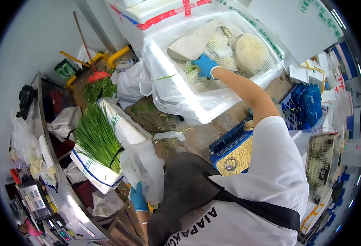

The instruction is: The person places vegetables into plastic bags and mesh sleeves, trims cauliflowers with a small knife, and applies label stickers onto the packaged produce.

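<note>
My right hand (205,66), in a blue glove, reaches into a white foam box (197,107) lined with clear plastic. Its fingers curl over a pale green vegetable (193,75) in a white foam net, beside a sheet of brownish paper (192,43). More net-wrapped pale produce (252,53) lies to the right in the box. Low on the left, my left hand (138,197), also blue-gloved, has its fingers closed on a clear plastic bag (143,166) that hangs open and looks unfilled.
Long green chives (98,137) lie on a foam box (92,168) at left, beside a metal counter (72,201). A blue crate (219,152) of small pale yellow pieces stands near my right side. Leaf scraps litter the floor (201,137). Stacked foam boxes (164,14) stand behind.
</note>
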`<state>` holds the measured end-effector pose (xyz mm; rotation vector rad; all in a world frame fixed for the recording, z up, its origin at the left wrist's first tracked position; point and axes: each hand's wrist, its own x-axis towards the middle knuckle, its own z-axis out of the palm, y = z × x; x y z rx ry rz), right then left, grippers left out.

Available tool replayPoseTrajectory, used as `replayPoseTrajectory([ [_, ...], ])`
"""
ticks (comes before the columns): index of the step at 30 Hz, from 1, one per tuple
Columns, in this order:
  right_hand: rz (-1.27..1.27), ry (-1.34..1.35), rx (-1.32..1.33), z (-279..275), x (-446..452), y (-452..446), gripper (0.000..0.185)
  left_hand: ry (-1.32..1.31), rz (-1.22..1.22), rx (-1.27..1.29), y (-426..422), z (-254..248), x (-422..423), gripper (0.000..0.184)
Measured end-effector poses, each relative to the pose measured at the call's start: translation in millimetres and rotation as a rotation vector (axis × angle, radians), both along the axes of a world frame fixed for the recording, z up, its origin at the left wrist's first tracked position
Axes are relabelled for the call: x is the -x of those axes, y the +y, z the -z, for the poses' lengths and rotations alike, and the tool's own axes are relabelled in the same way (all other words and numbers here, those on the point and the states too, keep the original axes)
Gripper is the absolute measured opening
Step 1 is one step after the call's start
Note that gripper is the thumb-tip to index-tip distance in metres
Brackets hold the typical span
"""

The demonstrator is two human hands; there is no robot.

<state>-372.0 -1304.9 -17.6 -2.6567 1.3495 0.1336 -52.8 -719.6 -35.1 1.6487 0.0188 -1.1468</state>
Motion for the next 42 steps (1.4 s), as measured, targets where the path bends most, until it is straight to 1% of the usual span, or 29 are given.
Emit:
replayPoseTrajectory([
  [1, -0.027, -0.098, 0.088, 6.8, -3.6, -0.6, 0.069, -0.002, -0.025, -0.016, 3.8, -5.1, 5.5, 0.032],
  [2, 0.002, -0.084, 0.063, 12.8, -7.0, -2.8, 0.068, -0.007, -0.044, -0.031, 6.3, -8.1, 6.9, 0.032],
  [4, 0.069, -0.047, 0.017, 2.6, -9.9, 4.0, 0.066, 0.011, -0.083, -0.068, 9.9, -5.9, 9.7, 0.031],
  [5, 0.02, -0.094, 0.048, 5.9, -5.0, 2.0, 0.064, 0.023, -0.1, -0.087, 12.5, -4.2, 13.7, 0.03],
  [8, 0.05, -0.111, 0.054, 2.5, -6.2, 6.7, 0.06, 0.026, -0.045, -0.094, 12.4, 2.6, 13.2, 0.031],
  [9, 0.086, -0.102, 0.007, -10.5, -8.6, 12.7, 0.056, -0.004, -0.033, -0.076, 8.9, 1.2, 13.4, 0.031],
  [12, 0.163, -0.032, -0.053, -39.6, -6.5, 24.5, 0.053, -0.054, 0.01, -0.061, 6.2, -1.2, 17.6, 0.032],
  [17, 0.132, -0.185, 0.004, -46.5, 8.5, 27.4, 0.052, -0.024, 0.019, -0.108, 5.3, 8.8, 9.1, 0.032],
  [19, 0.122, -0.266, 0.018, -50.8, 10.8, 25.6, 0.05, -0.016, 0.029, -0.073, 2.5, 10.4, 8.5, 0.032],
  [22, 0.104, -0.443, 0.01, -50.0, 11.7, 10.4, 0.045, -0.008, 0.038, -0.094, 0.6, 6.6, 9.2, 0.032],
  [23, 0.137, -0.485, 0.011, -52.6, 9.0, 7.7, 0.04, -0.007, 0.042, -0.111, 0.0, 4.5, 10.5, 0.032],
  [28, 0.051, -0.611, 0.056, -53.7, 9.1, -5.6, 0.037, -0.03, 0.049, -0.124, -5.0, 2.6, 14.1, 0.031],
  [30, 0.046, -0.647, 0.023, -71.3, 24.6, 3.7, 0.034, -0.06, 0.047, -0.126, -7.8, 1.6, 13.2, 0.031],
  [31, 0.054, -0.759, 0.033, -86.4, 34.9, 11.6, 0.034, -0.078, 0.043, -0.129, -9.9, -0.5, 12.0, 0.031],
  [32, 0.03, -0.789, 0.149, -104.5, 49.3, 13.2, 0.036, -0.095, 0.041, -0.131, -11.0, -2.4, 10.6, 0.031],
  [34, 0.232, -1.13, 0.067, -128.3, 82.0, 15.4, 0.037, -0.092, 0.04, -0.117, -17.6, -9.9, 8.6, 0.03],
  [36, 0.355, -1.797, -0.543, -130.0, 117.0, 3.7, 0.039, -0.104, 0.019, -0.075, -34.4, -18.8, 9.4, 0.027],
  [37, 0.185, -1.935, -0.62, -107.1, 138.7, -2.8, 0.04, -0.12, 0.009, -0.041, -36.4, -11.8, 6.5, 0.027],
  [38, 0.144, -2.059, -0.709, -105.0, 143.7, 0.9, 0.04, -0.111, 0.053, 0.014, -34.4, 4.2, -2.6, 0.028],
  [39, 0.12, -2.145, -0.762, -105.1, 140.1, 9.7, 0.04, -0.108, 0.085, 0.039, -36.5, 9.1, -6.3, 0.03],
  [40, 0.089, -2.219, -0.808, -104.7, 132.5, 16.7, 0.04, -0.111, 0.11, 0.061, -40.8, 10.3, -7.6, 0.031],
  [42, 0.03, -2.303, -0.887, -103.1, 107.1, 33.6, 0.04, -0.076, 0.071, 0.11, -52.8, -9.6, 1.8, 0.033],
])
